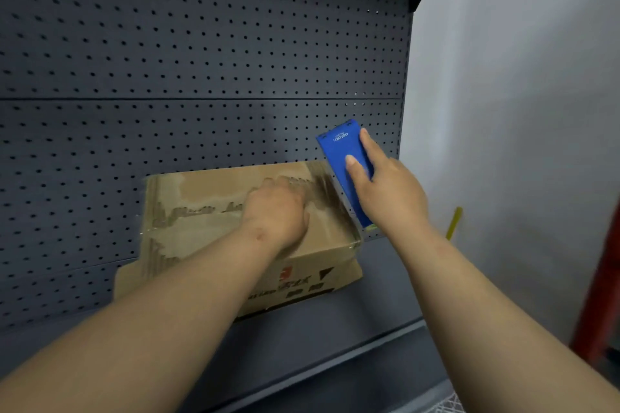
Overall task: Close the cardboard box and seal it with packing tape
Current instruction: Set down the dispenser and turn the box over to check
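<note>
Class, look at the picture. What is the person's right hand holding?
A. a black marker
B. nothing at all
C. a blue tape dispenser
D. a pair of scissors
C: the right hand grips a blue tape dispenser at the right edge of the cardboard box, while the left hand rests on the box top.

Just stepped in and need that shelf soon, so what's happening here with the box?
A person is sealing a cardboard box that sits on a dark shelf in front of a pegboard back panel. The left hand presses down on the box's closed top. The right hand grips a blue tape dispenser at the box's right edge. Glossy tape already shows on the top, so sealing is under way, not visibly finished.
</note>
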Motion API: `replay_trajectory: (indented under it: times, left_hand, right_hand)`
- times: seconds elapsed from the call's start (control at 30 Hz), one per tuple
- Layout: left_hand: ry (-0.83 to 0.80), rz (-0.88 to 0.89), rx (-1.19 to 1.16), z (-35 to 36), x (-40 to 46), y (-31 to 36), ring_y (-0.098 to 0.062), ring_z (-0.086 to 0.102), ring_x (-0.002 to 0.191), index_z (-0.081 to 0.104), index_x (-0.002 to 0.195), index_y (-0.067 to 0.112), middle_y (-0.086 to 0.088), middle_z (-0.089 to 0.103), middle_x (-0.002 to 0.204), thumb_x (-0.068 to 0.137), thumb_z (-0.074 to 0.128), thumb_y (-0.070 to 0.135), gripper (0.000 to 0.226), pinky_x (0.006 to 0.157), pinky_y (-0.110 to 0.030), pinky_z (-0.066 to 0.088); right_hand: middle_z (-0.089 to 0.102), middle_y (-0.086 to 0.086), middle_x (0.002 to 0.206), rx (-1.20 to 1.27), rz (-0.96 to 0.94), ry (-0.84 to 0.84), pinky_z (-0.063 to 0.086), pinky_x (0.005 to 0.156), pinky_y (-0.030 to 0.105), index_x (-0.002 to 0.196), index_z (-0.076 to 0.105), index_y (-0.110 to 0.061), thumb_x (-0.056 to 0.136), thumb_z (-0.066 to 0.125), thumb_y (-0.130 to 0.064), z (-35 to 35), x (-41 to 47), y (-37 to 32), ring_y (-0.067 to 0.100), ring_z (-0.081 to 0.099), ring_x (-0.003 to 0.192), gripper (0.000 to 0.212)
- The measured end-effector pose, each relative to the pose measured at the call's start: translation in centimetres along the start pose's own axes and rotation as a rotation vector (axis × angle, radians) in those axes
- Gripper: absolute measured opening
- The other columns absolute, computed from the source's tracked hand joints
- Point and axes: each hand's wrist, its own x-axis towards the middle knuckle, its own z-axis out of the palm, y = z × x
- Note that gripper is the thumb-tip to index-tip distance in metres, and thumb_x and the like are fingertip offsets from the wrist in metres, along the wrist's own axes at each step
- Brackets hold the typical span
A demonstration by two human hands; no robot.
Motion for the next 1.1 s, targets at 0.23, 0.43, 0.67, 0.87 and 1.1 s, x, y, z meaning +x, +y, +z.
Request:
replay_trajectory:
  times: [0.23, 0.43, 0.67, 0.87, 1.1]
  left_hand:
    - [0.094, 0.150, 0.032, 0.7, 2.2, 2.7, -0.025, 0.052, 0.102, 0.052, 0.118, 0.016, -0.007, 0.056, 0.113, 0.095, 0.034, 0.036, 0.036, 0.081, -0.038, 0.045]
    - [0.133, 0.206, 0.055, 0.8, 2.8, 2.0, -0.020, 0.053, 0.095, 0.055, 0.113, 0.021, 0.000, 0.057, 0.107, 0.095, 0.032, 0.043, 0.036, 0.076, -0.033, 0.044]
    - [0.129, 0.206, 0.019, 1.4, 3.1, 1.3, -0.017, 0.052, 0.096, 0.054, 0.118, 0.027, 0.004, 0.057, 0.110, 0.094, 0.031, 0.049, 0.040, 0.082, -0.033, 0.048]
    - [0.133, 0.202, -0.002, 1.7, 3.2, 1.0, -0.016, 0.052, 0.098, 0.054, 0.121, 0.027, 0.005, 0.057, 0.112, 0.093, 0.031, 0.051, 0.043, 0.084, -0.033, 0.047]
    - [0.098, 0.231, -0.088, 1.7, 2.4, -0.1, -0.013, 0.049, 0.113, 0.047, 0.133, 0.033, 0.011, 0.053, 0.130, 0.095, 0.036, 0.045, 0.042, 0.097, -0.033, 0.043]
  right_hand:
    - [0.053, 0.013, 0.111, -0.221, 0.054, -0.017, 0.041, 0.065, 0.032, 0.148, 0.012, -0.039, 0.100, 0.029, -0.042, 3.4, 1.8, 8.3, 0.027, 0.053, 0.082, 0.051]
    - [0.054, 0.015, 0.117, -0.365, 0.126, -0.239, 0.042, 0.071, 0.034, 0.150, 0.003, -0.033, 0.100, 0.033, -0.040, 10.1, 1.8, 13.6, 0.030, 0.055, 0.101, 0.059]
    - [0.048, 0.014, 0.133, -0.435, 0.140, -0.409, 0.039, 0.096, 0.040, 0.151, 0.003, -0.027, 0.100, 0.034, -0.040, 14.8, 1.9, 16.4, 0.030, 0.046, 0.121, 0.061]
    - [0.043, 0.011, 0.139, -0.485, 0.117, -0.483, 0.037, 0.099, 0.037, 0.151, 0.002, -0.021, 0.100, 0.034, -0.040, 16.7, 1.6, 17.2, 0.028, 0.040, 0.128, 0.063]
    - [0.041, 0.012, 0.138, -0.551, 0.006, -0.488, 0.026, 0.107, 0.038, 0.151, 0.008, -0.020, 0.100, 0.031, -0.038, 16.6, 1.6, 17.1, 0.028, 0.038, 0.127, 0.058]
